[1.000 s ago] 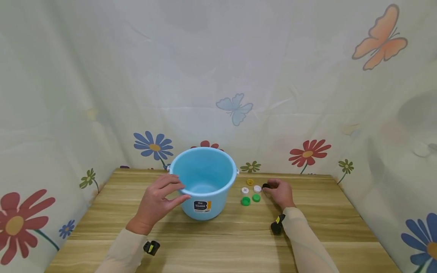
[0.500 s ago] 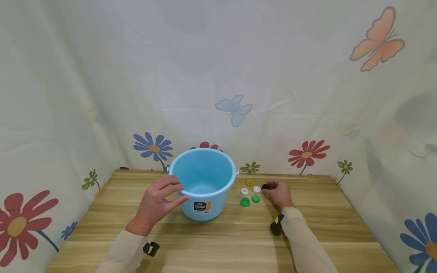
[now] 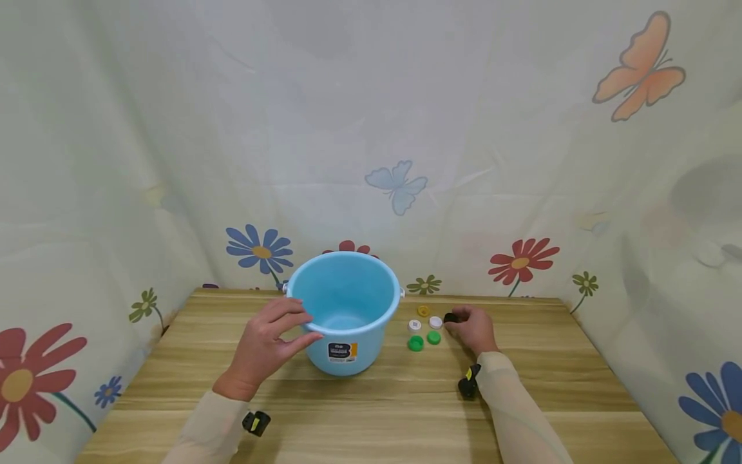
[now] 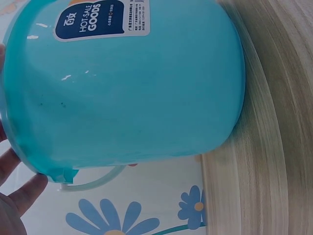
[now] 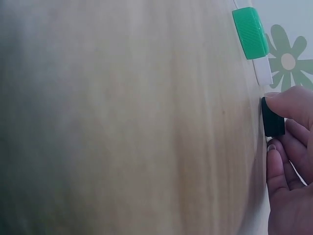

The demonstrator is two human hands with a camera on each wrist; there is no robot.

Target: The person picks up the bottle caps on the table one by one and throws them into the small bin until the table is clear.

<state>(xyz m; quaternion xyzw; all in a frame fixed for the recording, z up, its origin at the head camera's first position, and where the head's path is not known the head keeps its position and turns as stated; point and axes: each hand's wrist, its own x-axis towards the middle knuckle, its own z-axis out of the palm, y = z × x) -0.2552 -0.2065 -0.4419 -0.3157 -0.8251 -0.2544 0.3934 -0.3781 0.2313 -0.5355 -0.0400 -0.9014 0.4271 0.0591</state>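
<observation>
A light blue bucket (image 3: 346,322) stands upright on the table, its label facing me. My left hand (image 3: 268,345) holds the bucket's near-left rim; in the left wrist view, its fingers (image 4: 30,192) lie along that rim. On the right, my right hand (image 3: 474,330) pinches a black bottle cap (image 5: 272,117) between thumb and fingers, low at the tabletop. Close to its left lie a white cap (image 3: 435,322), another white cap (image 3: 414,326), a yellow cap (image 3: 424,310), a green cap (image 3: 433,337) and an open-side-up green cap (image 3: 415,343).
The wooden table (image 3: 359,419) reaches back to a pale curtain (image 3: 278,142) printed with flowers and butterflies. A white bail handle (image 4: 95,182) hangs at the bucket's side. Each wrist wears a small black camera.
Both hands have kept nearly the same places, the left on the bucket rim and the right at the black cap. The head view has shifted very slightly.
</observation>
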